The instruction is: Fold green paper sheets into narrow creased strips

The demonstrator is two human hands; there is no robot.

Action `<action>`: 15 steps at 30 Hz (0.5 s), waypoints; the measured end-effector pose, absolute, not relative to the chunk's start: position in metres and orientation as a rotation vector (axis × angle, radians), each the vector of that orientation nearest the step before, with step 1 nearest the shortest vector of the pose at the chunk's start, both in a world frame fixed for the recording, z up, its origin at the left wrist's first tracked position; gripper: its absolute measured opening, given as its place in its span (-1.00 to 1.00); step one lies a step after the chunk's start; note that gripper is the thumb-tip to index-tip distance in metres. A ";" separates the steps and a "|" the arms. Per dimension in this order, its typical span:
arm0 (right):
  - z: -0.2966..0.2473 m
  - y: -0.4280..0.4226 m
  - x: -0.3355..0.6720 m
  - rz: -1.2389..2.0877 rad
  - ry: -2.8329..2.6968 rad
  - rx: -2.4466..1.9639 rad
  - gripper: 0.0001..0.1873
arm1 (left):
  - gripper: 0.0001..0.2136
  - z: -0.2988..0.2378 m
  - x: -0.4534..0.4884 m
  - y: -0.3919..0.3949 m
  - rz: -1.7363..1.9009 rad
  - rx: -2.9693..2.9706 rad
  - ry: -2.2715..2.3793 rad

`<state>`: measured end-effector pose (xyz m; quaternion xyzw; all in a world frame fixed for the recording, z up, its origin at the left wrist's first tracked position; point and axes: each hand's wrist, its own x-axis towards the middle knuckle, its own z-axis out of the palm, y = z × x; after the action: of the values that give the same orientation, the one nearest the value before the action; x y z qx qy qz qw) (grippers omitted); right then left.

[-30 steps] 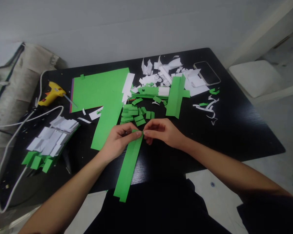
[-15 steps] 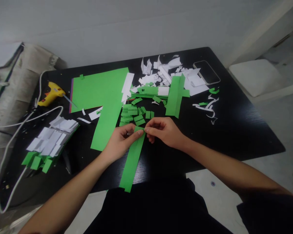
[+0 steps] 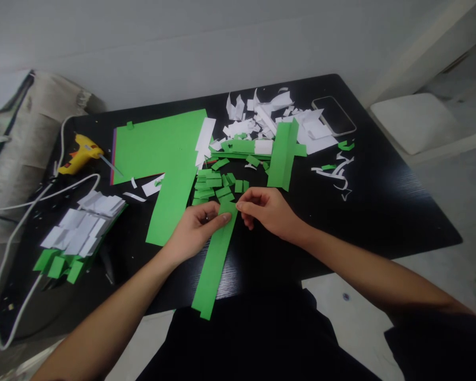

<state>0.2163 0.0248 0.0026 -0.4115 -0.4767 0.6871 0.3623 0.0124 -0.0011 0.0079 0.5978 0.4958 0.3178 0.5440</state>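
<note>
A long green paper strip (image 3: 214,267) slants from the near table edge up to both hands. My left hand (image 3: 193,228) is closed on its upper part, thumb on top and fingers beneath. At the strip's top right corner, the thumb and forefinger of my right hand (image 3: 270,212) pinch the edge. Just beyond the fingertips lies a pile of small folded green paper pieces (image 3: 208,180). Left of the strip is a wider green sheet (image 3: 173,206). A creased green paper piece (image 3: 282,159) rests behind my right hand.
On the black table (image 3: 365,222) are white paper scraps (image 3: 265,119), a phone (image 3: 333,115) and a large green sheet (image 3: 154,143). A yellow glue gun (image 3: 80,154) with a white cord lies at left, near a green-and-white layered paper piece (image 3: 77,227).
The strip's top end now shows more fully and its lower end sits slightly lower. My right fingers have shifted a little up along its corner. The view has moved slightly.
</note>
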 end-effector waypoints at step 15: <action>0.005 0.025 0.216 1.800 -1.329 -1.046 -0.69 | -0.67 0.011 0.014 -0.001 0.666 1.374 1.101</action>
<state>0.2162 0.0252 0.0052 -0.3998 -0.5079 0.6882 0.3295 0.0141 -0.0015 0.0107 0.5901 0.4727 0.2858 0.5888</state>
